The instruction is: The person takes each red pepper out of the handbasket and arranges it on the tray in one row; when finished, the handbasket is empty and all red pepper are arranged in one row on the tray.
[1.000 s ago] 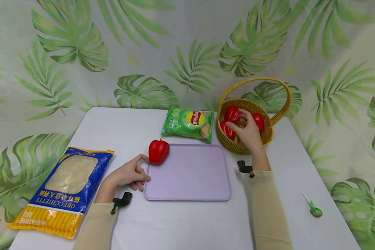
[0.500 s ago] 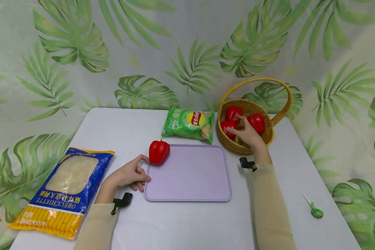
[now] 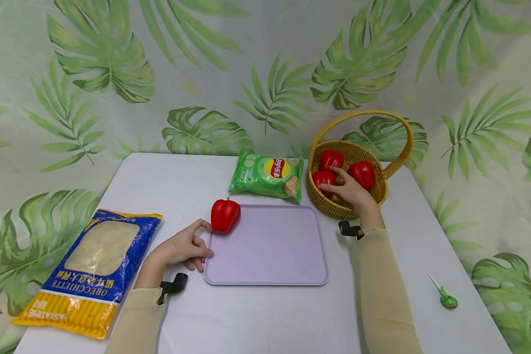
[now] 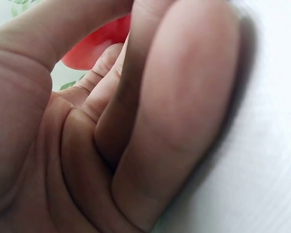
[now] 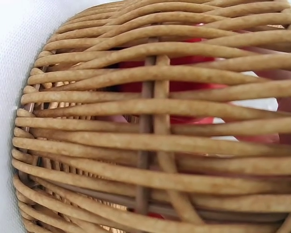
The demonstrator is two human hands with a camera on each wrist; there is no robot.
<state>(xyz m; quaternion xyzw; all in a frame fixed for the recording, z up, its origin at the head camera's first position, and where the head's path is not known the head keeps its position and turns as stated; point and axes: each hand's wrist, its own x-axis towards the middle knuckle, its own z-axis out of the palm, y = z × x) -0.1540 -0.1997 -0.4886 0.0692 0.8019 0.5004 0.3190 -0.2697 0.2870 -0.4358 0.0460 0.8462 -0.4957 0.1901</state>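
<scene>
The front left red pepper (image 3: 323, 178) in the wicker basket (image 3: 341, 211) seems to be gripped by the right hand (image 3: 355, 191), with thumb and forefinger bent around it; the step in hand is judged to be the grasping. By the left hand (image 3: 183, 247) nothing is held; its fingers are loosely bent at the left edge of the lilac tray (image 3: 270, 250), beside another red pepper (image 3: 224, 215) in the tray's far left corner. Next, a firm pinch and a lift over the basket's rim would be needed.
</scene>
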